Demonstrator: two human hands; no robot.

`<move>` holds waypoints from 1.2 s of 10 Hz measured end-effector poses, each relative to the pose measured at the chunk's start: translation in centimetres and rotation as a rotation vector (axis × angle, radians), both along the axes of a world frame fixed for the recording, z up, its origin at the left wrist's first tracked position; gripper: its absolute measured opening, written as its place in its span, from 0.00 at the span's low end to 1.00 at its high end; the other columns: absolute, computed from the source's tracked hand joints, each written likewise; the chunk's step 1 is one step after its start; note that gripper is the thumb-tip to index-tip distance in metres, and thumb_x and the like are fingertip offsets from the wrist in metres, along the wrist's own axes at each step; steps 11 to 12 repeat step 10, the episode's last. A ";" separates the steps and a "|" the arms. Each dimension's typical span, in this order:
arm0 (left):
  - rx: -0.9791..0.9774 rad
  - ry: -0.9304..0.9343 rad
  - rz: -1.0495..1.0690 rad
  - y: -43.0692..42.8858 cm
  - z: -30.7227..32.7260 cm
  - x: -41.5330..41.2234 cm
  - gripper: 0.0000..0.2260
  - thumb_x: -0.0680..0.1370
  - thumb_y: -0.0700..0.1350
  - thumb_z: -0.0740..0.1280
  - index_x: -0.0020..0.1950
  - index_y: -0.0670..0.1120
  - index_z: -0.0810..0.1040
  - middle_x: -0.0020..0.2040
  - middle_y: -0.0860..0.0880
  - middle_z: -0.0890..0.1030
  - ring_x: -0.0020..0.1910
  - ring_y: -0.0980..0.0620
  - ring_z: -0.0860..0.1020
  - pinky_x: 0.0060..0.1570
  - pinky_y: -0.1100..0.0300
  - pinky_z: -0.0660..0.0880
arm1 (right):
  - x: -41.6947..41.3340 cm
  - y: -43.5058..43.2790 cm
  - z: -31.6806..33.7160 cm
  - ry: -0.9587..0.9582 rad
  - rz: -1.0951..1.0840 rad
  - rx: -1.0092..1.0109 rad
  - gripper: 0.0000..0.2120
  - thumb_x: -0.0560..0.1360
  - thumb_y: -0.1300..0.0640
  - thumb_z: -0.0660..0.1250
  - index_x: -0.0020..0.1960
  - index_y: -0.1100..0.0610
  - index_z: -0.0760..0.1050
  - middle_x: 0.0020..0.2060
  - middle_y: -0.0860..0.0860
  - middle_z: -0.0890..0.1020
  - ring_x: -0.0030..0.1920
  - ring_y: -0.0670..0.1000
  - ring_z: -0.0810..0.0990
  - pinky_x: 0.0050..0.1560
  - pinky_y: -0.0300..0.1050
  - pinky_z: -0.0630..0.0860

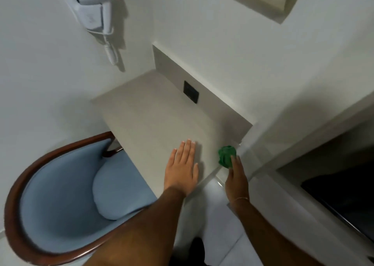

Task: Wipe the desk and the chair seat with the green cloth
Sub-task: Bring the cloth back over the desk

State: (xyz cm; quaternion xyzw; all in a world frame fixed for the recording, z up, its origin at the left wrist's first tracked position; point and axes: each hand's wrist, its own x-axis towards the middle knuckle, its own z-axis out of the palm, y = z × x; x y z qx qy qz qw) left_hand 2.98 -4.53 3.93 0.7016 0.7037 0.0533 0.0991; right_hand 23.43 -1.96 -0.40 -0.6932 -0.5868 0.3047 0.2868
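Head view, looking down: the left hand (182, 167) lies palm-down on the pale beige, matte-topped desk (145, 113), its fingers straight, close together and flat against the surface, thumb lying alongside. The fingertips aim toward the desk's low back panel, where a small black rectangular wall plate (191, 91) sits well beyond them. The right hand (236, 179), with a thin bracelet at the wrist, holds the bunched green cloth (227, 156) at the tips of its fingers; the cloth is a crumpled ball, pinched closed between the fingertips, and it hangs at the desk's right-hand front corner, just beside the edge. Whether the cloth touches the desk cannot be told. The cloth is a little to the right of the left hand's fingertips, apart from them.

To the left of the left hand's fingers, tucked partly under the desk, stands the rounded tub chair with light blue upholstery and a dark brown wooden rim (58, 194). A light blue oval cushion (113, 190) rests on its seat, near the left wrist. Far past the fingertips, high on the white wall, hangs a white wall-mounted hairdryer with a coiled cord (95, 4)
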 end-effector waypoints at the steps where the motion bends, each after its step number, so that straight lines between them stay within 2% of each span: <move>1: -0.028 -0.002 -0.062 0.3 -1.3 2.2 0.32 0.86 0.56 0.45 0.86 0.47 0.37 0.87 0.49 0.37 0.86 0.49 0.37 0.85 0.48 0.42 | 3.5 -2.0 -2.1 0.037 -0.120 -0.088 0.25 0.84 0.68 0.57 0.80 0.59 0.65 0.81 0.56 0.63 0.80 0.57 0.65 0.78 0.48 0.64; 2: -0.058 0.011 -0.102 0.0 -2.3 3.4 0.32 0.86 0.56 0.45 0.86 0.47 0.36 0.86 0.49 0.36 0.86 0.48 0.37 0.86 0.48 0.42 | 6.0 -3.4 -3.3 0.114 -0.317 -0.169 0.23 0.84 0.68 0.57 0.79 0.61 0.65 0.79 0.59 0.67 0.78 0.60 0.68 0.77 0.49 0.64; 3: -0.091 0.030 -0.125 -0.7 -3.5 3.8 0.32 0.86 0.55 0.45 0.86 0.47 0.36 0.86 0.48 0.37 0.86 0.48 0.37 0.86 0.47 0.44 | 7.9 -4.4 -4.2 0.184 -0.564 -0.201 0.22 0.85 0.67 0.56 0.78 0.62 0.67 0.75 0.62 0.72 0.73 0.64 0.73 0.73 0.50 0.68; 4: -0.130 0.067 -0.136 -1.2 -4.5 3.7 0.32 0.86 0.56 0.44 0.85 0.47 0.35 0.87 0.48 0.36 0.86 0.48 0.36 0.86 0.48 0.43 | 9.5 -4.7 -4.7 0.281 -0.801 -0.213 0.22 0.85 0.65 0.56 0.79 0.60 0.66 0.73 0.63 0.73 0.70 0.65 0.75 0.71 0.53 0.70; 5: -0.155 0.106 -0.131 -1.7 -5.1 3.2 0.32 0.86 0.56 0.44 0.85 0.46 0.34 0.87 0.48 0.36 0.86 0.47 0.36 0.86 0.48 0.41 | 10.6 -3.5 -4.4 0.292 -0.806 -0.183 0.24 0.85 0.60 0.57 0.81 0.54 0.60 0.75 0.60 0.71 0.72 0.62 0.74 0.74 0.55 0.71; 6: -0.174 0.129 -0.107 -2.3 -5.5 2.6 0.32 0.86 0.56 0.43 0.85 0.46 0.34 0.86 0.47 0.36 0.86 0.47 0.35 0.85 0.49 0.37 | 10.3 -1.0 -5.0 0.270 -0.711 -0.314 0.26 0.87 0.53 0.54 0.84 0.55 0.53 0.78 0.63 0.66 0.74 0.64 0.70 0.77 0.60 0.66; 7: -0.174 0.137 -0.084 -3.0 -5.9 1.9 0.32 0.86 0.56 0.44 0.85 0.45 0.35 0.87 0.47 0.36 0.86 0.47 0.35 0.84 0.49 0.36 | 9.4 0.1 -6.0 0.163 -0.540 -0.498 0.30 0.87 0.53 0.52 0.83 0.63 0.45 0.83 0.63 0.49 0.82 0.64 0.52 0.82 0.57 0.53; 8: -0.199 0.136 -0.067 -3.7 -6.2 1.4 0.32 0.86 0.56 0.44 0.85 0.45 0.35 0.87 0.46 0.37 0.86 0.47 0.36 0.85 0.48 0.39 | 8.4 -0.6 -5.9 -0.084 -0.395 -0.502 0.31 0.87 0.53 0.53 0.83 0.64 0.46 0.83 0.62 0.47 0.83 0.62 0.50 0.82 0.55 0.52; 9: -0.183 0.118 -0.027 -4.0 -5.9 1.3 0.33 0.86 0.56 0.45 0.86 0.45 0.36 0.87 0.46 0.38 0.86 0.47 0.36 0.86 0.47 0.40 | 6.6 -1.4 -5.9 -0.247 -0.144 -0.385 0.29 0.86 0.56 0.55 0.83 0.63 0.50 0.83 0.61 0.50 0.83 0.61 0.50 0.82 0.56 0.54; 10: -0.151 0.104 0.023 -3.7 -5.4 1.1 0.33 0.86 0.56 0.46 0.86 0.45 0.37 0.87 0.46 0.38 0.86 0.47 0.38 0.86 0.47 0.41 | 3.1 -1.4 -5.1 -0.290 0.035 -0.264 0.27 0.86 0.56 0.56 0.83 0.61 0.54 0.84 0.59 0.50 0.84 0.58 0.49 0.82 0.54 0.53; 12: -0.151 0.104 0.023 -3.7 -5.4 1.1 0.33 0.86 0.56 0.46 0.86 0.45 0.37 0.87 0.46 0.38 0.86 0.47 0.38 0.86 0.47 0.41 | 3.1 -1.4 -5.1 -0.290 0.035 -0.264 0.27 0.86 0.56 0.56 0.83 0.61 0.54 0.84 0.59 0.50 0.84 0.58 0.49 0.82 0.54 0.53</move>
